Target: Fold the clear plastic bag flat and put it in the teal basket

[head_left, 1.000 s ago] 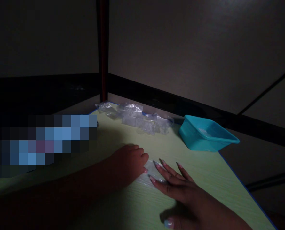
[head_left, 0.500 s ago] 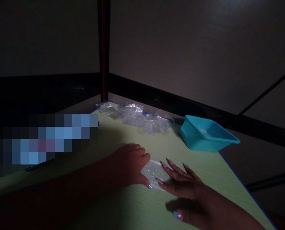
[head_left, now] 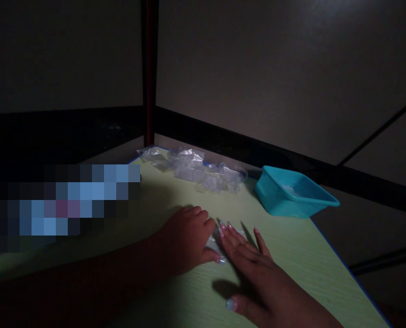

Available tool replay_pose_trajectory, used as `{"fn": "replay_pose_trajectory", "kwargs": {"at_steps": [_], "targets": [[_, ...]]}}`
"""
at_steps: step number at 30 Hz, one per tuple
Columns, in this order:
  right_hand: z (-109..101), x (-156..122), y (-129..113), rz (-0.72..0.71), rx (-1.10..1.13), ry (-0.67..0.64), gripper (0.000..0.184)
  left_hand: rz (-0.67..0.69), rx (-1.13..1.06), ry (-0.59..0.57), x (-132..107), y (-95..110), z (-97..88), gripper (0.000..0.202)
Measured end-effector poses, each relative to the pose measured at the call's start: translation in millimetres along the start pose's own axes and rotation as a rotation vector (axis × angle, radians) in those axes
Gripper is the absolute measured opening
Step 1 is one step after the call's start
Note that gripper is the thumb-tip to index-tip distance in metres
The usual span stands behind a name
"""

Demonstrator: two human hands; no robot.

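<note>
Head view: right hand (head_left: 254,269) is now lying farther left than half a second ago, covering most of the small clear bag (head_left: 212,241), flat, fingers spread, grasping nothing; left hand (head_left: 185,237) is resting half-curled at the bag's left edge, and whether it is pinching cannot be told. Bag is lying on the green bench (head_left: 291,248) between both hands, well apart from the heap of clear bags (head_left: 196,171) and teal tub (head_left: 291,196) behind. Judged best: left hand anchoring, right palm pressing evenly, as thin film is likely skidding and creasing.

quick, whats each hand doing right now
Left hand: fingers curled, touching the small clear plastic piece; whether it grips cannot be told.
Right hand: open, pressed flat on the same piece.
</note>
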State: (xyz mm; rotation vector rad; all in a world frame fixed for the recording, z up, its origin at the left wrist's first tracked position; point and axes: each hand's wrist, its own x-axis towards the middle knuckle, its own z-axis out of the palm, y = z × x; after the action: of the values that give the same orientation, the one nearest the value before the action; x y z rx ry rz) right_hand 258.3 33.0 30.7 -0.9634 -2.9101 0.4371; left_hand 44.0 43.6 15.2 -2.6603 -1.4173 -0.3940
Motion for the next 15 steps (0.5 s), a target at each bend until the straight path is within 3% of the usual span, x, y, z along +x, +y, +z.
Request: {"fn": "replay_pose_trajectory", "kwargs": {"at_steps": [5, 15], "targets": [[8, 0, 5, -0.001, -0.067, -0.018, 0.074, -0.026, 0.003, -0.027, 2, -5, -6.0, 0.038], [4, -5, 5, 0.003, -0.08, -0.061, 0.075, 0.066, -0.045, -0.071, 0, -22, -6.7, 0.058]]}}
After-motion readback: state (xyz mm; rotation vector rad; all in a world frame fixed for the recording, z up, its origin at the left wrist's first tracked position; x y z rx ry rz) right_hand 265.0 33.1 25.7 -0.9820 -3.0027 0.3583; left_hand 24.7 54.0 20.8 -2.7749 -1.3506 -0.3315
